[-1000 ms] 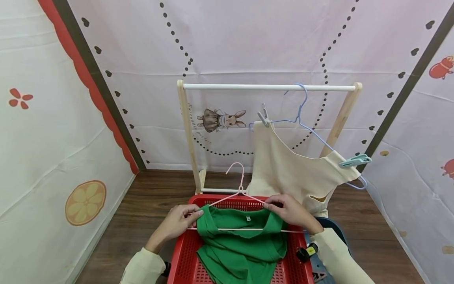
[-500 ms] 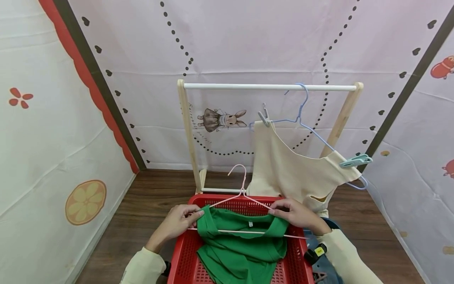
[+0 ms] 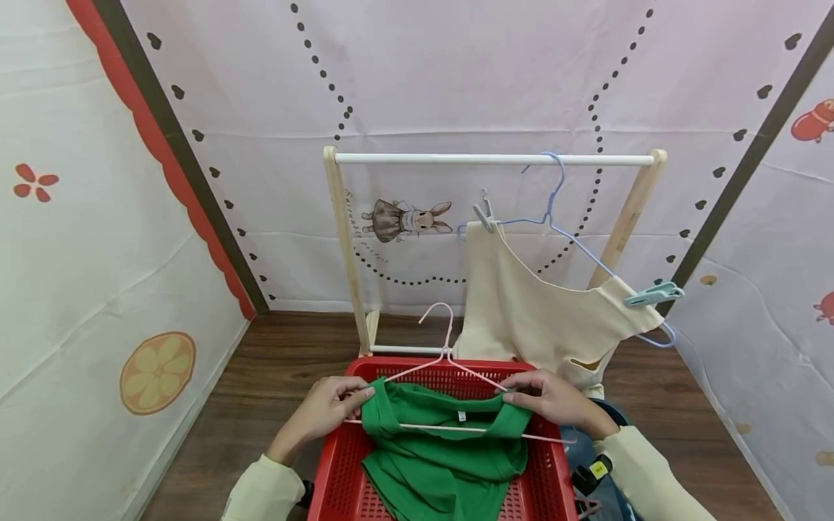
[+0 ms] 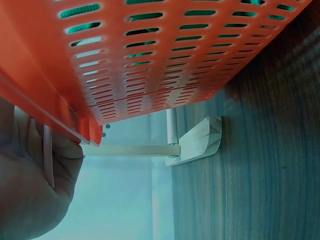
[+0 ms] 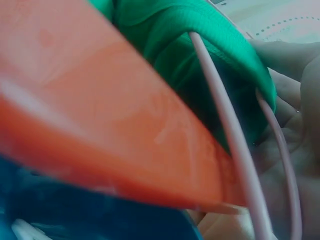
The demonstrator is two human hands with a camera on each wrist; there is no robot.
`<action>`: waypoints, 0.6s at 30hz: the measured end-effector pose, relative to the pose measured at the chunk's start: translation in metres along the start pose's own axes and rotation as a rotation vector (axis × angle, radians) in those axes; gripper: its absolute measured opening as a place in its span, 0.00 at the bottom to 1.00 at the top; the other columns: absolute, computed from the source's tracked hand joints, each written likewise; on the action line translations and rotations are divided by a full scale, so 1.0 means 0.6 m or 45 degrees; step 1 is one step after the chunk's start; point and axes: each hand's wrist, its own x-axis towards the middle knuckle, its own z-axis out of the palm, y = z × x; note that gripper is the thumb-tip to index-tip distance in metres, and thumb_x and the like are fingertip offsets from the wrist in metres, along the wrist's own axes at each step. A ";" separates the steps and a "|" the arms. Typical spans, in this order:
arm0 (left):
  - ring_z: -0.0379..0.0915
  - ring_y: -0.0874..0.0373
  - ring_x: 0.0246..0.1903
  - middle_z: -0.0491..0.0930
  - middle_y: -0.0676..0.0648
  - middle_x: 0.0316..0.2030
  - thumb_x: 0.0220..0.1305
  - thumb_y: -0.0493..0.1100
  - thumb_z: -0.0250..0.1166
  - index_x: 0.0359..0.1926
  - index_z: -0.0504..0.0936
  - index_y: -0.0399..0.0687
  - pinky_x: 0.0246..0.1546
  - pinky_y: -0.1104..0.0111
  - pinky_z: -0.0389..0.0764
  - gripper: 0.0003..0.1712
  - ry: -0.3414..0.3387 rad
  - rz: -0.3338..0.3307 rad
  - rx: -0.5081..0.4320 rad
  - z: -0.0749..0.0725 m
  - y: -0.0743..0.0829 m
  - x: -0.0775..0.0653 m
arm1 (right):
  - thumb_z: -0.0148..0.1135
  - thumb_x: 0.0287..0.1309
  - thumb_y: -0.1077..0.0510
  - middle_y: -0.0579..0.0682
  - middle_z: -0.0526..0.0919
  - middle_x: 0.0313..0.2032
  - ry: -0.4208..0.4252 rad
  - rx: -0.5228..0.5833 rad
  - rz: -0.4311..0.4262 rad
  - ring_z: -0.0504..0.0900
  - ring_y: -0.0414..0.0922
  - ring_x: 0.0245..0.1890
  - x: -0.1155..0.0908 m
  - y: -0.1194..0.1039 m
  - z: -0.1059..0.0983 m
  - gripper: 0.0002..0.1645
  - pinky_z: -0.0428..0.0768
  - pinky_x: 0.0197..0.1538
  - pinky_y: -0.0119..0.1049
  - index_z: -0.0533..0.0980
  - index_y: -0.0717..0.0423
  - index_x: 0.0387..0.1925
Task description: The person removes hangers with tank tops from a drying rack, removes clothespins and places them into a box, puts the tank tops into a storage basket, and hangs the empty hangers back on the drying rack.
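Green cloth garment [image 3: 449,467], at a red perforated plastic basket [image 3: 339,463], neckline nearest the far edge; slim pink hanger [image 3: 443,428] threaded through. Left hand [image 3: 334,404] and right hand [image 3: 552,396]: fingers bent, each pinching one shoulder. Step, apparently: seating shoulders; next probably calls for evening both sides.

On my head feed I find curved lettering [image 3: 374,251] on the pale pinkish-white fabric wall [image 3: 417,79], beside a printed brown-and-grey rabbit [image 3: 407,221]; its end appears to read "perfect", the remainder illegible. The small white neck label [image 3: 462,416] on the green cloth garment [image 3: 449,463] and the yellow sticker [image 3: 598,469] on the black wrist-worn device [image 3: 583,481] bear marks too small for me to read.
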 end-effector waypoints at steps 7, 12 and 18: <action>0.73 0.64 0.22 0.76 0.57 0.20 0.71 0.55 0.59 0.33 0.85 0.61 0.26 0.70 0.75 0.12 -0.004 -0.012 -0.011 -0.001 0.003 -0.002 | 0.57 0.69 0.62 0.54 0.88 0.39 0.056 0.068 0.033 0.82 0.32 0.36 -0.005 0.001 0.003 0.12 0.80 0.40 0.31 0.82 0.63 0.48; 0.75 0.65 0.22 0.80 0.55 0.24 0.71 0.52 0.60 0.41 0.88 0.55 0.27 0.70 0.77 0.12 -0.017 0.046 -0.051 -0.004 0.000 -0.004 | 0.57 0.69 0.61 0.54 0.87 0.40 0.085 0.046 0.071 0.81 0.32 0.38 -0.006 0.000 0.004 0.11 0.79 0.42 0.30 0.83 0.59 0.47; 0.75 0.63 0.22 0.81 0.54 0.26 0.71 0.50 0.61 0.41 0.89 0.56 0.27 0.69 0.78 0.11 -0.035 0.086 -0.087 -0.010 -0.001 -0.005 | 0.57 0.69 0.61 0.58 0.86 0.44 0.110 0.030 0.074 0.80 0.32 0.41 -0.007 0.001 0.006 0.12 0.78 0.44 0.30 0.83 0.63 0.46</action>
